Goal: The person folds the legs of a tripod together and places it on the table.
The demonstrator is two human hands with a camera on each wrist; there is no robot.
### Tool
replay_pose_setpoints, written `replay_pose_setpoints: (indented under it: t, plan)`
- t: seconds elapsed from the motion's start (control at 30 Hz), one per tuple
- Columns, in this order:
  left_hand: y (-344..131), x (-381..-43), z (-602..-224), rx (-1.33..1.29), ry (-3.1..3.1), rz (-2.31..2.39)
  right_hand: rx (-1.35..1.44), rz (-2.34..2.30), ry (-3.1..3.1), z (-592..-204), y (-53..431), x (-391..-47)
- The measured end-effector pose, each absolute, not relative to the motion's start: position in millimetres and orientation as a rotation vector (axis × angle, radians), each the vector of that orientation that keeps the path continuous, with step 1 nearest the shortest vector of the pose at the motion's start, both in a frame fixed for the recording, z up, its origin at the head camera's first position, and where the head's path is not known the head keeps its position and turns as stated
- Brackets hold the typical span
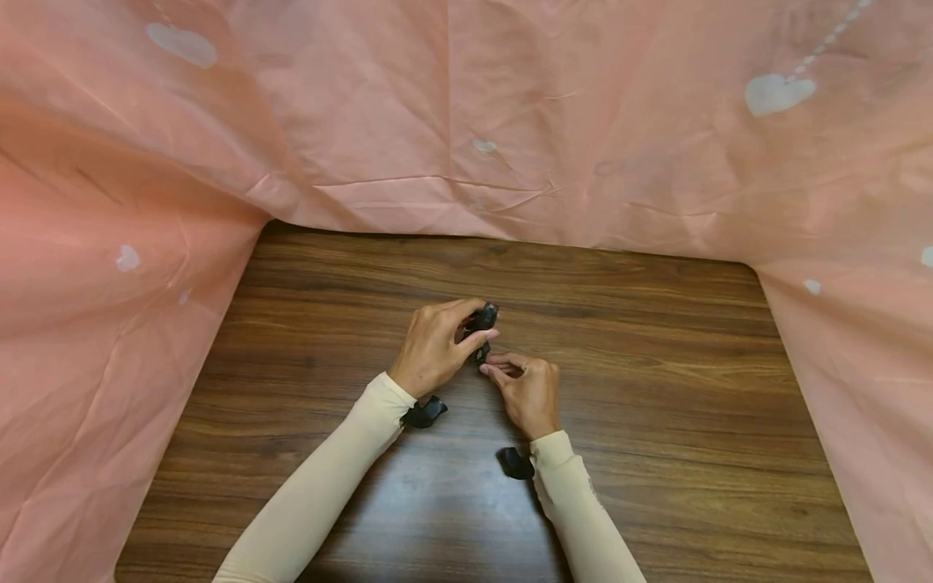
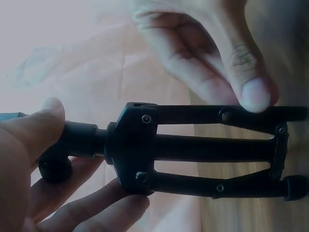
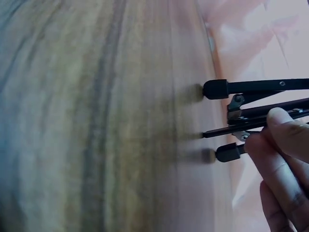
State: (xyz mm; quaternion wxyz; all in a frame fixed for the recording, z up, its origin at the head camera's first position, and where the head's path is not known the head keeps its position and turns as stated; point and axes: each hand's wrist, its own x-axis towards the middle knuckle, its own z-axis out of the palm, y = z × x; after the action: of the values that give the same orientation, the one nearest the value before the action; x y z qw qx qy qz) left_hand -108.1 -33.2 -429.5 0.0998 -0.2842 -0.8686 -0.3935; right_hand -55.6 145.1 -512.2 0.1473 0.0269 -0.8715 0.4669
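Note:
A black mini tripod [image 2: 212,147] stands upright over the table, its legs pointing down and folded fairly close together. Around its upper column and knob curl the thumb and fingers of my left hand [image 1: 437,344]. My right hand [image 1: 534,393] pinches one leg [image 3: 227,129] low down, between thumb and fingertips. That leg has a thin bare tip, while the other two end in thick black feet [image 3: 216,90]. The feet are close above the wooden surface in the right wrist view. In the head view, the left hand partly hides the tripod.
A brown wood-grain table [image 1: 678,389] lies under both hands. Pink cloth [image 1: 510,105] with white hearts hangs along its back and sides. Black wrist devices [image 1: 425,413] sit at the cuffs of the cream sleeves [image 1: 328,478].

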Motion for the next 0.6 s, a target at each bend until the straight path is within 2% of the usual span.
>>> replay_pose_setpoints:
  t: [0.3,0.6]
  plan:
    - [-36.6,-113.6,-421.3,-0.897,-2.624,-1.137,0.060,1.383,-2.495,-515.0,145.0,-53.4]
    - [-44.4,-123.2,-385.3,-1.260,-2.534,-0.991,0.088,1.435,-2.469,-515.7,148.8,-49.9]
